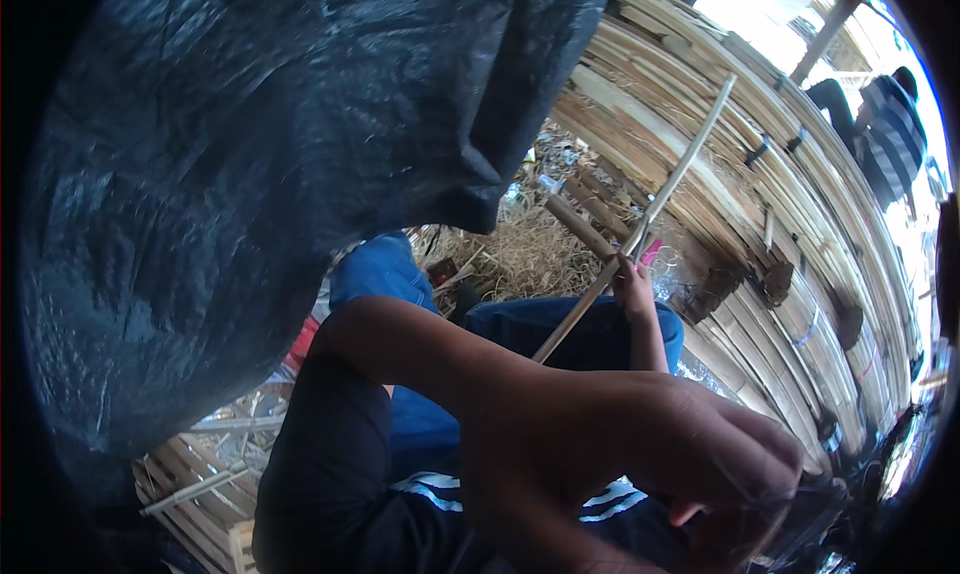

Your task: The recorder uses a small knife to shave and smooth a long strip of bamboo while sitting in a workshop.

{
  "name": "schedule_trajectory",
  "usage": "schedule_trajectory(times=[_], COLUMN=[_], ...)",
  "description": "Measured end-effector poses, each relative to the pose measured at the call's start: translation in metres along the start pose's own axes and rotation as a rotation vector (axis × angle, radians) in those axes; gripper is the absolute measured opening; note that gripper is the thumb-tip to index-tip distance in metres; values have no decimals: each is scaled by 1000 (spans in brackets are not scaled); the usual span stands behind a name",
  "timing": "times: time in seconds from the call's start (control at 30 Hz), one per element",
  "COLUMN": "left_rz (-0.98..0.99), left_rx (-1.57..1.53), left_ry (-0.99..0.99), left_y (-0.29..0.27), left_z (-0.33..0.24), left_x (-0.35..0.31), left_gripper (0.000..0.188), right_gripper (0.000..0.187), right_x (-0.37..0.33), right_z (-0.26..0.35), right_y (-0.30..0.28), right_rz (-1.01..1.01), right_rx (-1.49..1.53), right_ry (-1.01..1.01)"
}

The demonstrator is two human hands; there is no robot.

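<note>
My right hand is closed round a long, thin wooden stick that slants from lower left to upper right. A small pink piece shows at the same hand; its kind is unclear. Behind my left forearm, the stick's lower end is lost from view. My left arm is bent across the front, and my left hand is raised very large and close, over my lap. Its fingers bend down at the lower right, partly in shadow, among fine dark strands. What they hold, if anything, is hidden.
A large black plastic sheet hangs at the left. Long wooden strips lie stacked in tied bundles at the right. Shavings and a short round wooden piece lie beyond my knees. A person in striped clothing is at the far right.
</note>
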State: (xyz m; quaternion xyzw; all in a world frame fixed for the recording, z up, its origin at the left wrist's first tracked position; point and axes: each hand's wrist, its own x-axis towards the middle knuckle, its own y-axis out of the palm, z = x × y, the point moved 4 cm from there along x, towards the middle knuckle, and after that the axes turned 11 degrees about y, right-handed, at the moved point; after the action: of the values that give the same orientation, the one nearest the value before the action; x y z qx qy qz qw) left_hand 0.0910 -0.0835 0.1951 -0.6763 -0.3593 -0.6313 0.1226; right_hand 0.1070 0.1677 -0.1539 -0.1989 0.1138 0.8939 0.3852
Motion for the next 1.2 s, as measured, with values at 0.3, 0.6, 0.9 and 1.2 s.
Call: schedule_trajectory(times=[0.3,0.6,0.9,1.2], left_rz=[19,27,-73,-91], left_rx=[496,964,925,940], left_ry=[-152,185,403,461], left_y=[-46,18,38,46], left_z=[-67,-129,-184,-186], left_x=[-33,-24,-68,-83], left_gripper=[23,27,21,14], right_gripper=[18,16,19,21], right_x=[8,-1,0,7], right_z=[-2,1,5,0], right_y=[12,5,11,6], right_rz=[5,2,50,32], right_rx=[65,12,34,5], right_ry=[16,27,20,4])
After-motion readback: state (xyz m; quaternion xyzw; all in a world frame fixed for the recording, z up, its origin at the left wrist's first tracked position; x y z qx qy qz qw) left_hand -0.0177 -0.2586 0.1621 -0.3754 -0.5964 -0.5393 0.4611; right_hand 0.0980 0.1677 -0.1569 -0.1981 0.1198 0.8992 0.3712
